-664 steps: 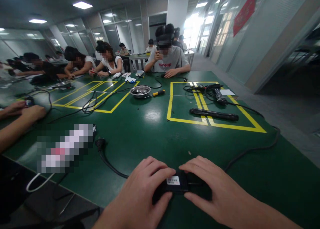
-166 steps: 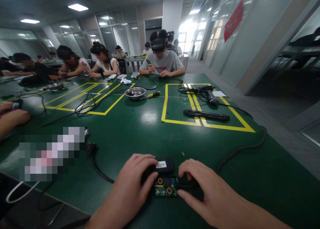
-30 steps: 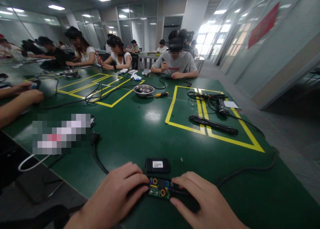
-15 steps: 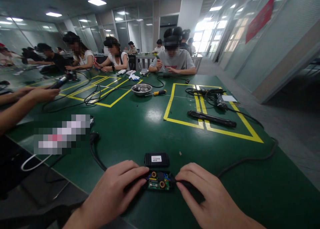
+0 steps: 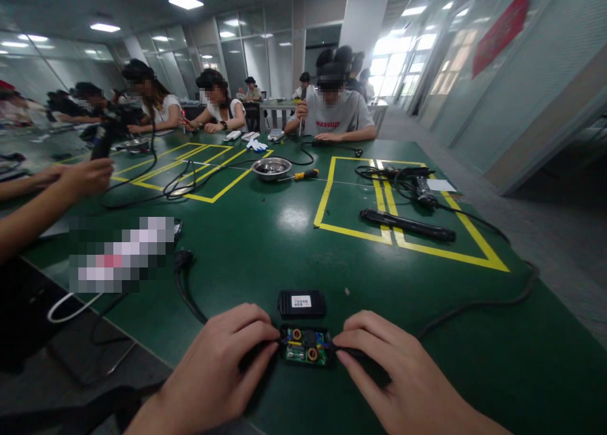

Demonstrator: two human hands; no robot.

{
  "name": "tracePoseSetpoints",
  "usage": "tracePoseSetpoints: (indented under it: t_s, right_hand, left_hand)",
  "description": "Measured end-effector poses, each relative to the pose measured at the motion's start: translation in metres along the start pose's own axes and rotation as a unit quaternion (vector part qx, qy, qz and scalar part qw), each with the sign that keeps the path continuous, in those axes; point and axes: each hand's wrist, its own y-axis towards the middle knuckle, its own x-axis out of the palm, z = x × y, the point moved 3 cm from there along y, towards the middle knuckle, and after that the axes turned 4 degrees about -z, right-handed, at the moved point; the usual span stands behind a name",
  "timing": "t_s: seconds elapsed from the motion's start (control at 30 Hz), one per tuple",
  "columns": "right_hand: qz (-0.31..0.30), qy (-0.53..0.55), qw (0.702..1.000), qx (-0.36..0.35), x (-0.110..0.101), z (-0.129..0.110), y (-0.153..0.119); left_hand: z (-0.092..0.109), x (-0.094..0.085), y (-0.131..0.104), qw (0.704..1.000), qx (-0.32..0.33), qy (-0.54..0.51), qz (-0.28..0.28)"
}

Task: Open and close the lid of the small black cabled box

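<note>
A small black plastic case (image 5: 329,359) lies open on the green table, with a green circuit board (image 5: 303,354) inside it. Copper-coloured ring coils, a glass tube part and coloured wires show on the board. My left hand (image 5: 220,359) pinches the black cable (image 5: 255,354) where it meets the case's left end. At the right end, my right hand (image 5: 386,362) grips the other black cable (image 5: 363,359) between thumb and fingers. Just beyond the case rests its black cover (image 5: 287,303), bearing a white label.
A plug (image 5: 183,258) on a black cord lies left, near a blurred-out power strip (image 5: 128,255). Farther off are a metal bowl (image 5: 271,168), a yellow-handled screwdriver (image 5: 306,174) and a black bar-shaped thing (image 5: 408,225). A co-worker's hand (image 5: 88,185) is at left; another person sits opposite.
My hands keep their hold on both cables, with the case in place. The view shifts slightly. The co-worker at left has tilted a dark tool upright; the person opposite has raised a tool's handle.
</note>
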Motion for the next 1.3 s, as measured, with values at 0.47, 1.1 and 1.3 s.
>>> tracePoseSetpoints:
  t_s: [0.47,1.1,1.3]
  right_hand:
    - [-0.031,-0.011,0.999,-0.008,0.0,0.006,0.0]
    - [-0.009,-0.018,1.0,0.003,0.003,0.01,-0.002]
    - [-0.022,-0.021,0.997,0.078,0.007,0.017,-0.006]
  left_hand:
    - [-0.001,-0.001,0.003,1.0,0.004,-0.008,-0.01]
    - [-0.017,0.003,0.035,0.994,-0.106,0.0,-0.035]
    - [0.011,-0.004,0.024,0.992,-0.017,-0.072,-0.101]
